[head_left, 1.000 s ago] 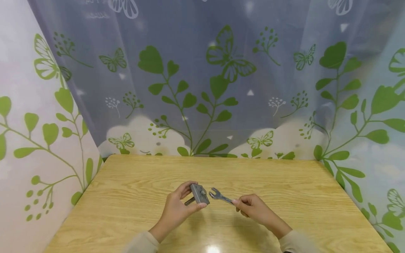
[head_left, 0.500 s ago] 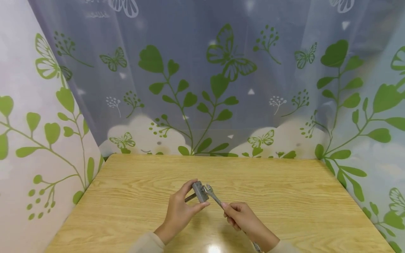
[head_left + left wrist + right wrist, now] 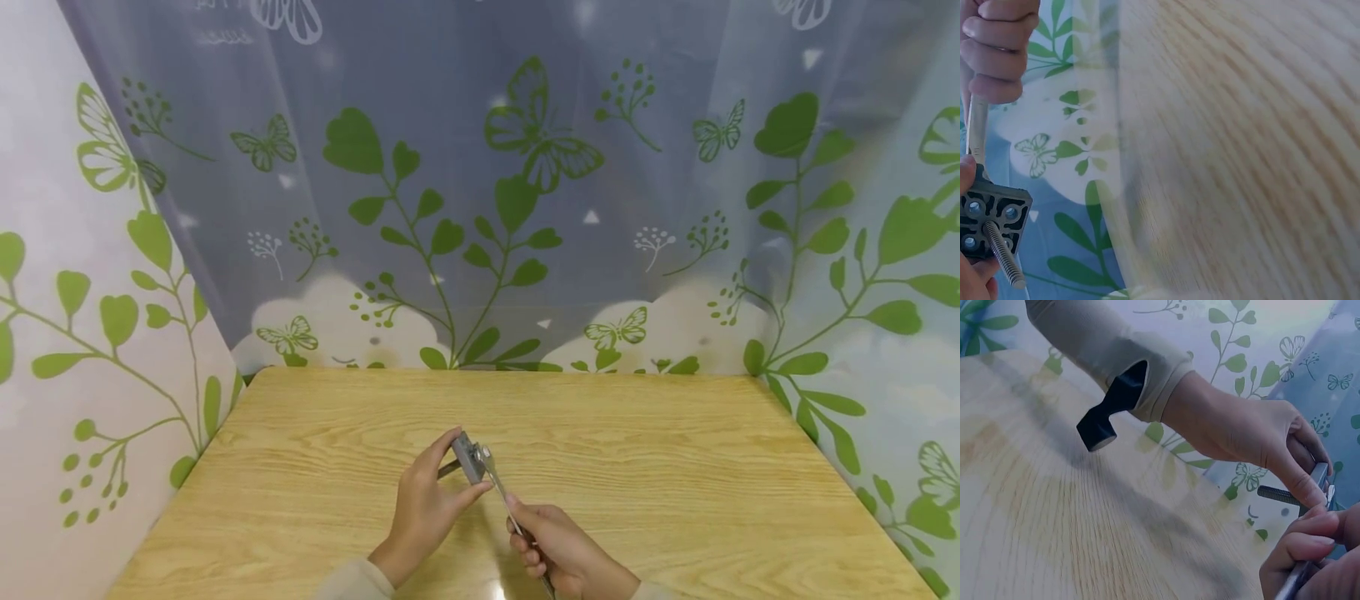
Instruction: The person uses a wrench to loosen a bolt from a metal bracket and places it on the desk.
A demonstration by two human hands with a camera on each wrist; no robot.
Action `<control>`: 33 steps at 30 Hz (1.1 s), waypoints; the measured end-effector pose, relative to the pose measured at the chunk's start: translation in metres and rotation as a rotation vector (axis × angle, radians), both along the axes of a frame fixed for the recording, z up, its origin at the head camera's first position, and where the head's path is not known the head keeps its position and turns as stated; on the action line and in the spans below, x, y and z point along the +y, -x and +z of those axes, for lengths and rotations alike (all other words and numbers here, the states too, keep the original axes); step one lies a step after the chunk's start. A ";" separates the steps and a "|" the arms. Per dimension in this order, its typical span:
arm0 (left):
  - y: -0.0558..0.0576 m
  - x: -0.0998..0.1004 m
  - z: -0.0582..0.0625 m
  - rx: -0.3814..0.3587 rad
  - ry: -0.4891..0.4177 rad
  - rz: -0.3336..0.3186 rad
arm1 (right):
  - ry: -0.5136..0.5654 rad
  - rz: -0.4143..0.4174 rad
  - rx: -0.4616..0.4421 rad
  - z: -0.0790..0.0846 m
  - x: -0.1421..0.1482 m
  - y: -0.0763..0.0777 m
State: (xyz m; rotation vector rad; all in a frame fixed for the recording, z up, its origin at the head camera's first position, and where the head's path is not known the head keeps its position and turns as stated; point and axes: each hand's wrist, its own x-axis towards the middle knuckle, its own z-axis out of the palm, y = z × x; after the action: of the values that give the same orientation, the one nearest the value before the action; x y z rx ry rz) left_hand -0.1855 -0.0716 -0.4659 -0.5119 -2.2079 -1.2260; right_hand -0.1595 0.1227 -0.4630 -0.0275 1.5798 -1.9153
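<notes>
In the head view my left hand [image 3: 423,508] holds a small square grey plate [image 3: 467,458] by its opposite edges, between thumb and fingers. A threaded bolt [image 3: 1005,256] runs through its middle, and several holes show around it in the left wrist view. My right hand [image 3: 558,546] has its fingers curled around the handle of a metal wrench [image 3: 499,490]. The wrench's head lies at the nut or bolt head on the plate's right face, overlapping it in the head view. Both hands are above the table. Most of the wrench handle is hidden by my right fingers.
A wood-grain table [image 3: 337,425] lies beneath the hands. Behind and beside it hangs a curtain [image 3: 525,275] printed with green leaves and butterflies. A black strap-like device [image 3: 1119,403] sticks out of my left sleeve [image 3: 1100,347].
My right hand has moved left and nearer to me, bringing the wrench's head onto the plate's fastener. The wrench handle has swung round toward me. My left hand stays almost in place.
</notes>
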 end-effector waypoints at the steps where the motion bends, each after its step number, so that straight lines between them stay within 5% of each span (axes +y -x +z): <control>1: 0.000 0.000 -0.001 0.001 0.003 0.005 | 0.007 -0.003 -0.010 0.000 -0.001 -0.001; 27: 0.001 -0.005 0.003 0.039 0.029 0.007 | 0.019 -0.002 0.030 0.000 -0.003 0.000; 33: 0.001 -0.011 0.007 0.015 0.001 -0.087 | -0.019 0.016 0.069 -0.003 0.004 0.001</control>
State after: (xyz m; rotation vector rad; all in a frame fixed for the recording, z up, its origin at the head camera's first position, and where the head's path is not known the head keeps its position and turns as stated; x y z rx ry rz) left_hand -0.1868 -0.0821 -0.4593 -0.6224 -2.1940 -1.2608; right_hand -0.1607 0.1266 -0.4658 -0.0986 1.6378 -1.9050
